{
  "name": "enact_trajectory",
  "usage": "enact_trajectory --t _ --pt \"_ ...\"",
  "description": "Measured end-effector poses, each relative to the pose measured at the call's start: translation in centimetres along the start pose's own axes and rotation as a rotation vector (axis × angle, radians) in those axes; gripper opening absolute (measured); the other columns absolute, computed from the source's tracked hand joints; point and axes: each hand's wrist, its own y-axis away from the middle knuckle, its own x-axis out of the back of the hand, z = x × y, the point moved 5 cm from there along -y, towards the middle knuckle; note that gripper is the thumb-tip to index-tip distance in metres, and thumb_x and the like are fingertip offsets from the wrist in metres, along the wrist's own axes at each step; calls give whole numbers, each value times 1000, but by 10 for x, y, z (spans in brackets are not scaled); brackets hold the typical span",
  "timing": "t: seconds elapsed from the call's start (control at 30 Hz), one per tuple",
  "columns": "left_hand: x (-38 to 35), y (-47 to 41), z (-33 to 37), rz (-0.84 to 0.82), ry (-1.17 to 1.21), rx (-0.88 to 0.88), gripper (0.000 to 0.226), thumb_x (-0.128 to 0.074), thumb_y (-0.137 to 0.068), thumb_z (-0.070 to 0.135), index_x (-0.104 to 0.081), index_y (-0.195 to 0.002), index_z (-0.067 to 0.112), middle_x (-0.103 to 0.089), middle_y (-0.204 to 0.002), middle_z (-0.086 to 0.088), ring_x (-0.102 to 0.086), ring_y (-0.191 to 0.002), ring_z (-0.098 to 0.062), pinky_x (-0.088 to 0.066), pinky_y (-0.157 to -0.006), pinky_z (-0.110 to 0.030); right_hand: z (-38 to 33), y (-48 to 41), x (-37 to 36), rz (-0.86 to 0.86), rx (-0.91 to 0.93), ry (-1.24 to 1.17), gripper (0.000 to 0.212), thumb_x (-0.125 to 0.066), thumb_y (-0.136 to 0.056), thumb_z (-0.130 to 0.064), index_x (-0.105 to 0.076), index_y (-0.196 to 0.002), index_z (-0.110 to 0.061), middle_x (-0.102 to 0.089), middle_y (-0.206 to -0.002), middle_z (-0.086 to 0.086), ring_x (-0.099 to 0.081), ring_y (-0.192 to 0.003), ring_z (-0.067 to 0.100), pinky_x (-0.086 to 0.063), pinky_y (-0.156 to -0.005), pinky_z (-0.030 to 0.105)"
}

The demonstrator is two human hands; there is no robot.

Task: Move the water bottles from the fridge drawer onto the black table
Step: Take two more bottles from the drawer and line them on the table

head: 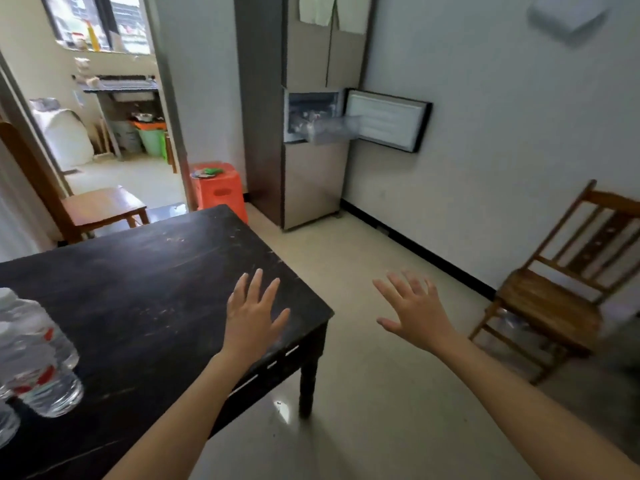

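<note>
A person's two empty hands reach out beside the black table [145,271], fingers spread and straight, gripping nothing. The left hand [254,315] is over the table's near right corner, though whether it touches the top cannot be told. The right hand [417,315] is off the table's right edge, above the floor. Clear water bottles [41,358] with red-marked labels stand upright at the table's left edge, grouped close together, apparently to leave the rest of the top free for more. Beyond the table's far right corner stands the fridge [311,181]. Its small compartment door [386,121] is swung wide and the fridge drawer [329,129] pulled out, presumably so bottles can be lifted straight out. Pale shapes show inside, too blurred to count. With both hands free, the person appears set to fetch another load.
</note>
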Motion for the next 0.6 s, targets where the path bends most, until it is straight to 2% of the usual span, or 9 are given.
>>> enact_trajectory --t 0.13,0.23,0.33,0.43,0.6 --pt "-23 0 82 -67 33 -147 64 -34 -79 51 -60 -120 10 -50 -133 -22 -42 -125 -46 -37 -96 -57 60 72 -6 -47 -118 37 91 -82 -46 -55 -43 -123 -24 -64 -115 11 -63 -104 34 -51 -75 55" --pt "-36 3 132 -79 44 -183 67 -32 -78 53 -57 -124 11 -47 -136 -22 -38 -127 -46 -35 -98 -57 102 116 -12 -64 -180 30 91 -83 -47 -54 -43 -123 -23 -64 -115 13 -63 -103 36 -52 -74 54" --pt "-55 13 190 -83 80 -199 81 -19 -75 61 -43 -137 15 -30 -148 -18 -20 -139 -40 -22 -109 -52 148 171 -19 -108 -231 47 90 -81 -50 -56 -43 -124 -23 -62 -118 13 -61 -106 36 -52 -75 51" --pt "-82 29 258 -148 96 -228 88 -11 -71 68 -25 -145 22 -10 -156 -11 0 -143 -33 -8 -114 -46 196 230 -25 -140 -272 66 88 -80 -51 -57 -45 -124 -24 -60 -122 12 -60 -109 35 -52 -77 50" --pt "-110 45 358 -194 45 -290 95 4 -64 67 -15 -147 26 -1 -157 -7 8 -143 -31 -3 -113 -50 270 311 -30 -175 -376 67 83 -85 -47 -52 -60 -120 -23 -61 -121 14 -61 -108 37 -52 -75 52"
